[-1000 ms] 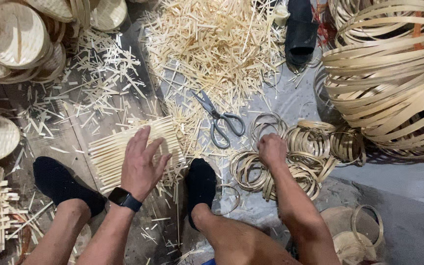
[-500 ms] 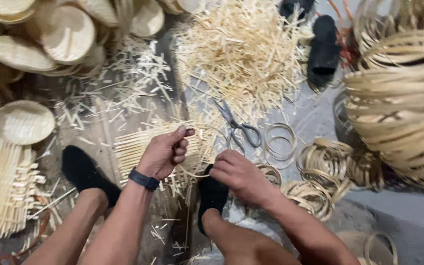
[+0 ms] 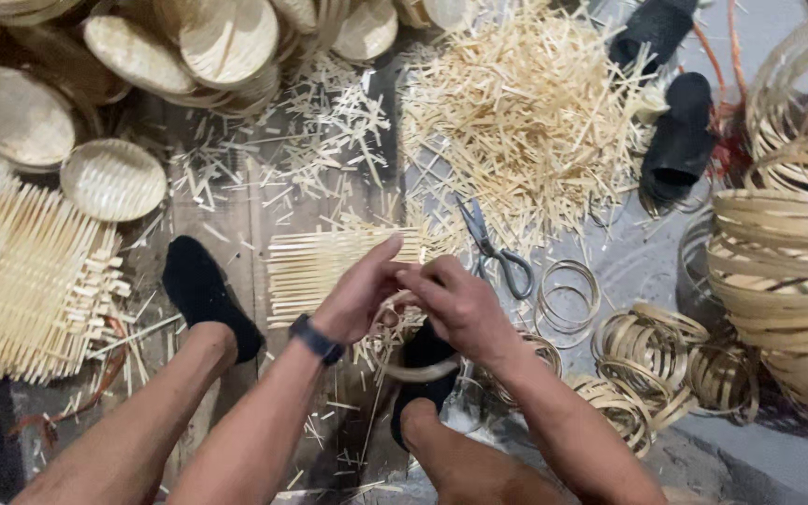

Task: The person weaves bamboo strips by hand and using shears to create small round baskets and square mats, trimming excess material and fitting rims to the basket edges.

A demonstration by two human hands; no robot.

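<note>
My left hand (image 3: 357, 292) and my right hand (image 3: 457, 306) meet in front of me, both gripping a thin bamboo ring (image 3: 413, 372) that loops down below the fingers. Under the hands lies a flat woven mat of bamboo strips (image 3: 315, 264) on the floor. My left wrist carries a dark watch (image 3: 316, 339). My feet in black socks (image 3: 206, 295) rest on either side of the mat, the right one (image 3: 421, 374) partly hidden behind the ring.
Scissors (image 3: 495, 251) lie just right of the mat. More bamboo rings (image 3: 652, 348) pile at the right, big hoop bundles (image 3: 787, 271) beyond. A heap of cut strips (image 3: 516, 112) lies ahead, woven dishes (image 3: 114, 178) and another woven mat (image 3: 25, 281) left, black sandals (image 3: 680, 140) upper right.
My right hand came back from the ring pile on the right with a ring. My left hand lifted off the woven mat and joined it; both now hold the ring.
</note>
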